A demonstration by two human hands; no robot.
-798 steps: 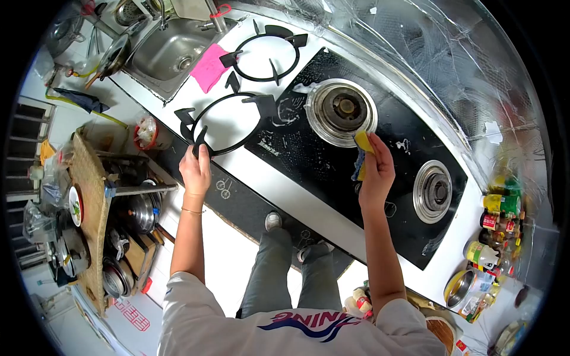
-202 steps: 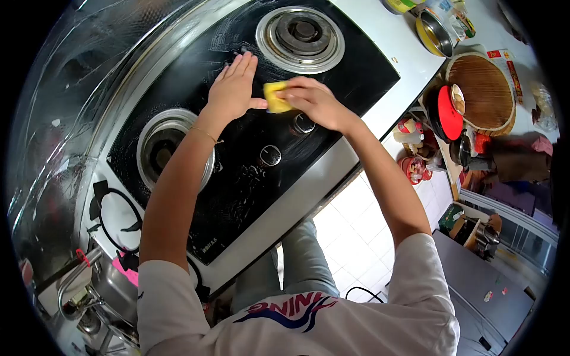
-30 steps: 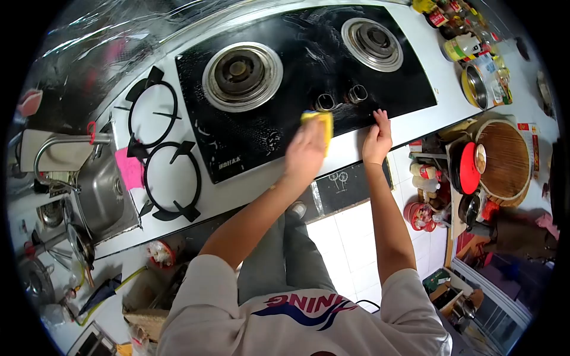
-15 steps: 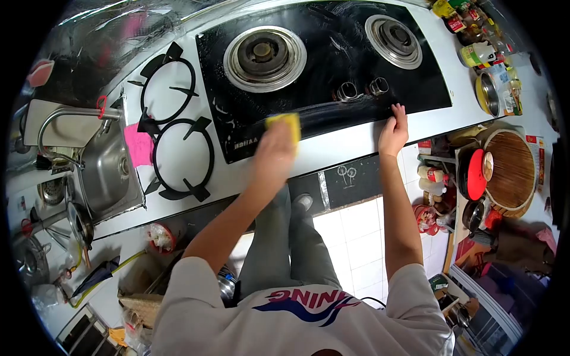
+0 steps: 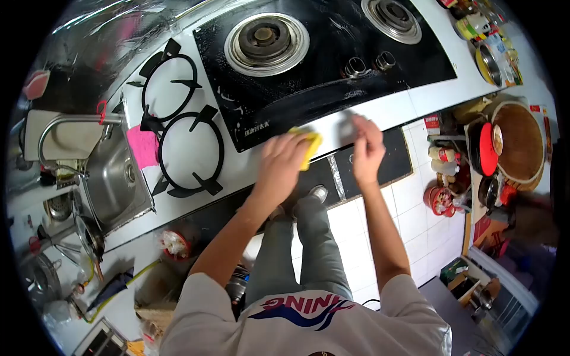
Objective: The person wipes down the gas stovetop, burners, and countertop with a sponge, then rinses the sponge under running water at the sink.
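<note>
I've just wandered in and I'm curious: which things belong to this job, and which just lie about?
Seems part of the job:
yellow sponge, in the left hand
black cooktop, streaked
two black pan rings beside it

Apparently just lying about:
metal bowl
round wooden tray
pink cloth, perhaps

Counter (image 5: 409,107) before me, stove (image 5: 323,56) on it. Left burner (image 5: 265,39) and right burner (image 5: 392,18) toward stove's back edge, knobs (image 5: 355,67) between them, nearer front. Left of stove: two pan supports (image 5: 221,148), one behind other. Cloth (image 5: 141,147) between those and sink (image 5: 110,172) (at counter's left end). Bowl (image 5: 488,64) near counter's right end, bottles (image 5: 472,26) behind it. Sponge (image 5: 311,151) in my left hand (image 5: 281,159), at counter's front edge; my right hand (image 5: 368,148) further right, near same edge.
</note>
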